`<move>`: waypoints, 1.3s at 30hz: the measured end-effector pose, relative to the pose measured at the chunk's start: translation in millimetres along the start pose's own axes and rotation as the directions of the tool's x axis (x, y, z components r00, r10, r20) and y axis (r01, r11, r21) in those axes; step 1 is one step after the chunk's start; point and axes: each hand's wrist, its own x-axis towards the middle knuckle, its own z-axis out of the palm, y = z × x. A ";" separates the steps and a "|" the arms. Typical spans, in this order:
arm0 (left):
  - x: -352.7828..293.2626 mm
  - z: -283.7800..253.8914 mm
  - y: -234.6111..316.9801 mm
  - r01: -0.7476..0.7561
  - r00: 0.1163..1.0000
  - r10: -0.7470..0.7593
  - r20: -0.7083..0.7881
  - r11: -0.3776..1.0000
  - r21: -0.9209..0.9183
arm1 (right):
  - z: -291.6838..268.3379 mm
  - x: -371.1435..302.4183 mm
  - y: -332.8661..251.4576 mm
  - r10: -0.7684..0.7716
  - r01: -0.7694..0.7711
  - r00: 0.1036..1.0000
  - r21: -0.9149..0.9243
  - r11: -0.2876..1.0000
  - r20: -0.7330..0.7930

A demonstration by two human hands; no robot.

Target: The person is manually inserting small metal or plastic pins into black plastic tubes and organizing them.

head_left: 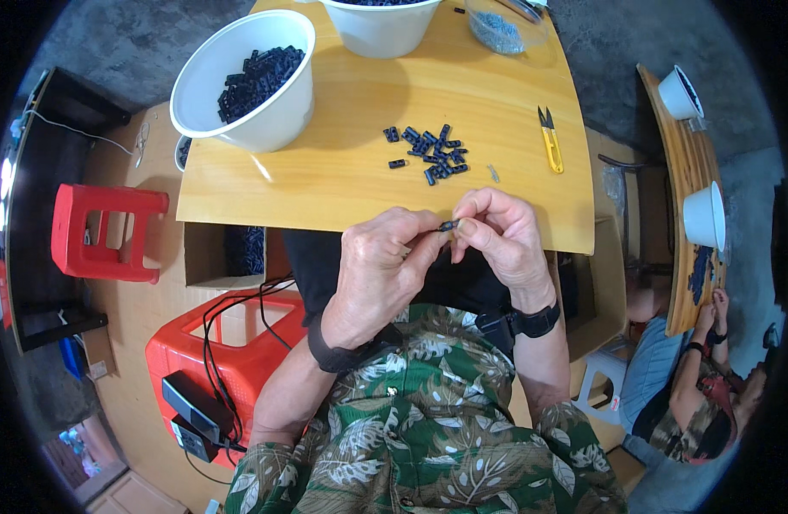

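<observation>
Just over the near table edge, my left hand (383, 253) pinches a small black plastic part (448, 226) between thumb and fingers. My right hand (503, 236) meets it from the other side, its thumb and forefinger closed at the part's end; anything else in that pinch is too small to make out. Ahead of my hands lies a loose pile of similar black parts (438, 154) on the wooden table (351, 111). A few tiny clear pieces (494, 174) rest beside the pile. Farther right are yellow-handled thread snips (550, 141) with dark blades.
A white bucket (197, 86) of black parts stands at the table's left, another white bucket (381, 30) behind it. A clear tub (507, 30) of small pieces sits far right. Open cardboard boxes (604, 291) flank my legs below the table. Red stools (175, 343) stand left; another person (694, 385) works at right.
</observation>
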 end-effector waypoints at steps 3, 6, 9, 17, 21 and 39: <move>1.4 0.1 3.7 -0.062 0.998 0.061 -0.018 0.998 -0.024 | 1.6 -0.4 -0.5 0.000 0.000 1.000 0.044 0.999 0.012; -1.7 -0.9 2.1 -0.101 0.995 0.101 0.011 0.995 -0.007 | 3.4 -4.1 -1.4 0.015 -0.016 1.000 0.049 0.999 0.020; -4.2 -5.2 4.9 -0.081 0.996 0.080 0.042 0.996 0.022 | 5.7 -6.8 -6.9 0.071 -0.071 0.997 0.023 0.997 0.007; -17.5 -6.6 3.2 -0.254 0.967 0.253 -0.016 0.965 -0.061 | 17.8 -14.8 -9.2 0.220 -0.258 0.955 0.191 0.947 0.198; -23.2 -16.4 6.9 -0.331 0.942 0.331 0.054 0.944 -0.012 | 23.6 -20.0 1.5 0.240 -0.346 0.904 0.273 0.898 0.355; -40.5 -29.5 15.7 -0.428 0.900 0.428 0.084 0.904 -0.015 | 57.5 -38.3 2.7 0.261 -0.454 0.882 0.560 0.693 0.392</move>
